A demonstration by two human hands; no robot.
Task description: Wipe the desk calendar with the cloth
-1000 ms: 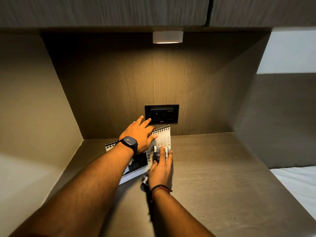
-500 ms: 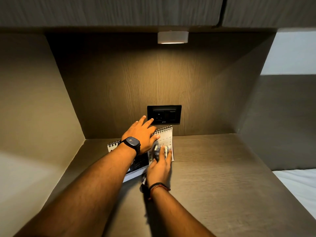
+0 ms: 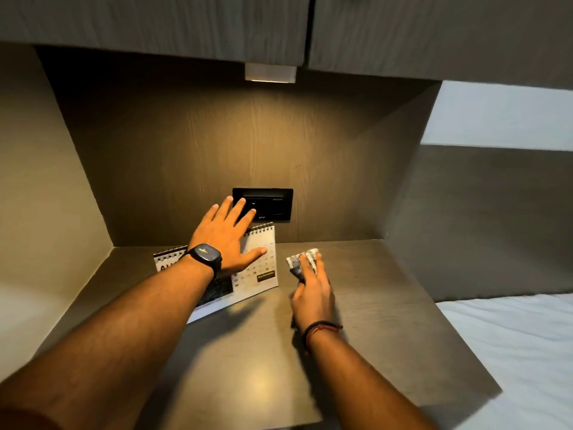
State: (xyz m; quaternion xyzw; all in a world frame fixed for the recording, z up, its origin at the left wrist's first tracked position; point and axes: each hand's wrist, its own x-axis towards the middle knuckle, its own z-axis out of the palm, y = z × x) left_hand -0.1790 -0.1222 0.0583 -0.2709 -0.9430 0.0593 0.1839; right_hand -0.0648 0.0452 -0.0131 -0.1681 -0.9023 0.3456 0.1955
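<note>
A white spiral-bound desk calendar (image 3: 263, 268) stands tilted on the wooden desk (image 3: 356, 330) near the back wall. My left hand (image 3: 224, 235), with a black watch at the wrist, hovers in front of its upper left part with fingers spread; I cannot tell whether it touches the page. My right hand (image 3: 313, 293) rests on the desk just right of the calendar, apart from it. It presses a crumpled grey-and-white cloth (image 3: 299, 263) under its fingers. My left arm hides much of the calendar's left side.
A black socket panel (image 3: 273, 203) is set in the back wall just above the calendar. A lamp (image 3: 270, 72) hangs under the overhead cabinet. Side walls enclose the desk on the left and right. A white bed (image 3: 521, 342) lies beyond the desk's right edge.
My right hand has slid the cloth off the calendar's face to the desk on its right. My left hand has lifted and spread its fingers.
</note>
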